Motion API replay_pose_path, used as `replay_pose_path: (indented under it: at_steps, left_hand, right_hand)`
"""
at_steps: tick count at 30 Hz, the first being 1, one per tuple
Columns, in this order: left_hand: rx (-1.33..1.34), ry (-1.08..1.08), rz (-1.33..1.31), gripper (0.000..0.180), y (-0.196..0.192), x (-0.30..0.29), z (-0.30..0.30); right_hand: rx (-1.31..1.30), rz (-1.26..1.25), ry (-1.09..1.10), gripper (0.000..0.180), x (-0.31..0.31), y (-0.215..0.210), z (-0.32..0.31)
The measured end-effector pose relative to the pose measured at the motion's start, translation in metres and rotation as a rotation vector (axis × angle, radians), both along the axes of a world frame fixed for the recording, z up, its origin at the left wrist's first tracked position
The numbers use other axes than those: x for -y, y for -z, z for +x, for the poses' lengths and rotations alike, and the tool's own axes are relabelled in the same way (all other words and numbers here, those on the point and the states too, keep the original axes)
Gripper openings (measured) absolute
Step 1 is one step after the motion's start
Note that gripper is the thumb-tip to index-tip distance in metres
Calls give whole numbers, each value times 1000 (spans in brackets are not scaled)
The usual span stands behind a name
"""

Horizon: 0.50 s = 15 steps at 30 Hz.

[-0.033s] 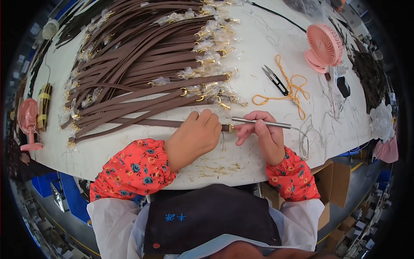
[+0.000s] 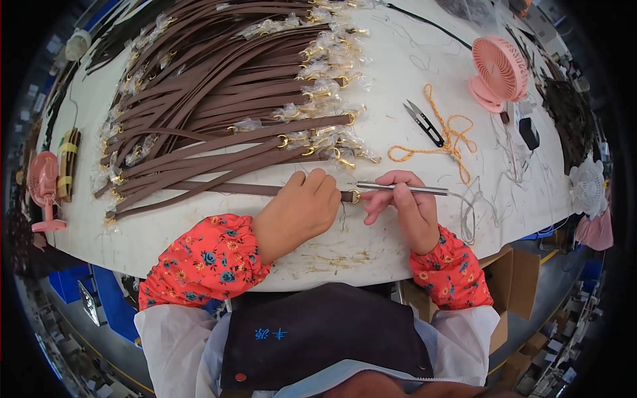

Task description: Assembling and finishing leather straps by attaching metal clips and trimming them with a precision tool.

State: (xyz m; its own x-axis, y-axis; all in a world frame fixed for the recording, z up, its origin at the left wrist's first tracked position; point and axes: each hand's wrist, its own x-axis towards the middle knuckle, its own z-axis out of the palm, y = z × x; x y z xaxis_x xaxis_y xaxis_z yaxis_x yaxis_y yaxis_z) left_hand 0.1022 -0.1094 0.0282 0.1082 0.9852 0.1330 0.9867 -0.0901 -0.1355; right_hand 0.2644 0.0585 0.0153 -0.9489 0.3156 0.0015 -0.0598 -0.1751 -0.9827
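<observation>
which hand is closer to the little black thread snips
Right. The right hand, holding a thin metal tool, lies just below the black thread snips. The left hand, pressing a brown strap, sits farther down and to their left.

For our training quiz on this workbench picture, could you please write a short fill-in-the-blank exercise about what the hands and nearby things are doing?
1. The left hand presses down a brown ____ on the white table.
2. The right hand holds a thin ____ tool pointed at the gold ring.
3. The black snips lie beside an ____ cord.
4. The small fan by the cord is ____.

Missing words: strap; metal; orange; pink
</observation>
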Motion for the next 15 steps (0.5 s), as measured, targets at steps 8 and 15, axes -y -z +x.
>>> replay_pose_path:
  at_steps: [8,15]
  left_hand:
    - [221,-19,203,19,27,-2,-6]
    - [979,-157,158,18,21,-2,-12]
  right_hand:
    - [49,69,48,32,1,-2,-3]
    - [58,5,22,31,-2,-2,-2]
